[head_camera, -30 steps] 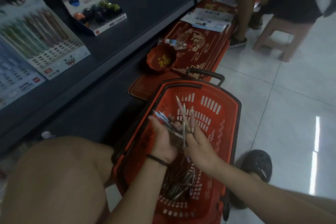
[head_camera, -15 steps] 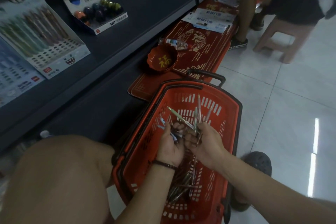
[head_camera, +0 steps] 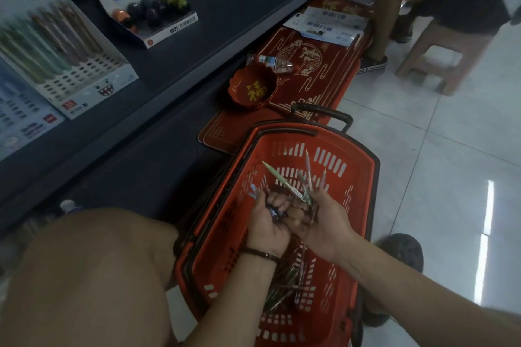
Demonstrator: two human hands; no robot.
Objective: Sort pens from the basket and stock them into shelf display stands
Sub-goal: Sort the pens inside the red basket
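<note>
1. My left hand (head_camera: 267,222) is curling palm-up around a small bunch of pens, blue tips (head_camera: 253,191) poking out past the fingers on the far left side.
2. My right hand (head_camera: 324,222) is gripping a fan of pens too: a green pen (head_camera: 283,184) is slanting up and to the left, while a pinkish pen (head_camera: 309,170) and a paler one are standing nearly upright (the colours are dim in this light).
3. Both hands are touching at the knuckles, hovering over the middle of the red basket (head_camera: 363,177).
4. More loose pens (head_camera: 284,282) are lying in a dark heap on the basket floor, below my wrists.
5. The basket is sitting on the tiled floor just beside the dark shelf (head_camera: 174,65).
6. On that shelf, a pen display stand (head_camera: 67,59) is leaning back at the left, rows of slim pens blurring together, and an eraser box (head_camera: 149,8) is standing further along.
</note>
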